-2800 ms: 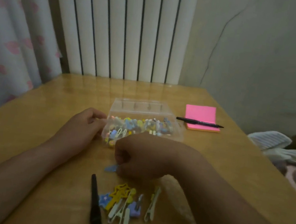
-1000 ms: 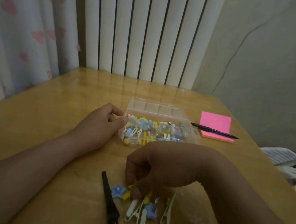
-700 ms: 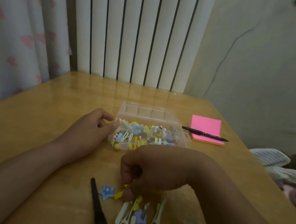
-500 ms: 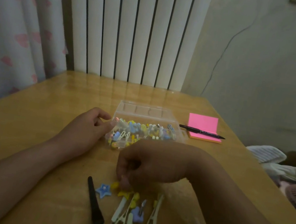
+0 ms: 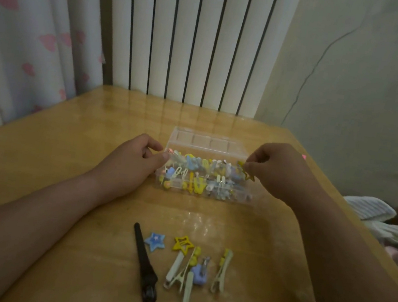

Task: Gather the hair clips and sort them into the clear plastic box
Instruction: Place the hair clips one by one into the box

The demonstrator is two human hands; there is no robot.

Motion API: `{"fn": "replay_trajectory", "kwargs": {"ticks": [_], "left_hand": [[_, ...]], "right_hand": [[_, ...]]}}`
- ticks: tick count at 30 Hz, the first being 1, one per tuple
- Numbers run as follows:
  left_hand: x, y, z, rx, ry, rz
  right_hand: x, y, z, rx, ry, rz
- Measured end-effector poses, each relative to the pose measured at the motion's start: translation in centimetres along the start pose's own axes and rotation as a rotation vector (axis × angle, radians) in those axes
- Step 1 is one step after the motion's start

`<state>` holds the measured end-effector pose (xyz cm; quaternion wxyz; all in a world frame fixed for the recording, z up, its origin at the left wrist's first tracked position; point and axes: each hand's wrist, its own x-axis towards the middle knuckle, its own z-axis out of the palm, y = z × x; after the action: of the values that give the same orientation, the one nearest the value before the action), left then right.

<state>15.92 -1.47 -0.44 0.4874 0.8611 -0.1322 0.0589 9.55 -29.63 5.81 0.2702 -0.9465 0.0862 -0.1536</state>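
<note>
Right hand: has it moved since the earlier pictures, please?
Yes; right hand, pinching a yellow clip, went from the loose clips to the clear box's right end.

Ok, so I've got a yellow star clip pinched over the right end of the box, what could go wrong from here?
The clear box already looks heaped, so the yellow star clip pinched in your right hand may slide off the pile and over the right wall. Your left hand holds only the left end, so a push could skid the box. Coming back, your forearm might sweep the loose clips.
</note>
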Motion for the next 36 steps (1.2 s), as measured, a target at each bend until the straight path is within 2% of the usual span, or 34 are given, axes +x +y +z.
{"fn": "replay_trajectory", "kwargs": {"ticks": [7,11,14,16,18,20,23,25,28,36], "left_hand": [[0.1,0.0,0.1,-0.011,-0.003,-0.004],[0.2,-0.3,0.1,-0.005,-0.005,-0.009],[0.3,-0.3,0.1,0.002,0.005,-0.003],[0.4,-0.4,0.1,0.001,0.007,0.0],[0.5,-0.5,0.2,0.001,0.009,0.003],[0.7,-0.6,0.2,-0.004,0.015,0.008],[0.8,-0.8,0.2,-0.003,0.016,0.012],[0.8,-0.8,0.2,0.001,0.014,0.017],[0.8,-0.7,0.2,0.002,0.014,0.01],[0.6,-0.5,0.2,0.011,0.008,0.007]], "right_hand": [[0.1,-0.3,0.4,-0.189,-0.087,0.018],[0.0,-0.5,0.6,-0.276,-0.081,0.003],[-0.4,-1.1,0.3,-0.318,-0.014,-0.077],[-0.9,-1.9,-0.1,-0.252,-0.019,-0.166],[-1.5,-3.0,-0.4,-0.118,-0.148,-0.265],[-2.5,-4.3,-0.4,-0.036,-0.383,-0.344],[-3.6,-5.8,0.2,-0.135,-0.721,-0.425],[-4.2,-6.4,1.1,-0.219,-0.861,-0.437],[-4.5,-6.6,2.0,-0.217,-0.938,-0.413],[-4.9,-6.9,1.8,-0.239,-1.0,-0.443]]}}
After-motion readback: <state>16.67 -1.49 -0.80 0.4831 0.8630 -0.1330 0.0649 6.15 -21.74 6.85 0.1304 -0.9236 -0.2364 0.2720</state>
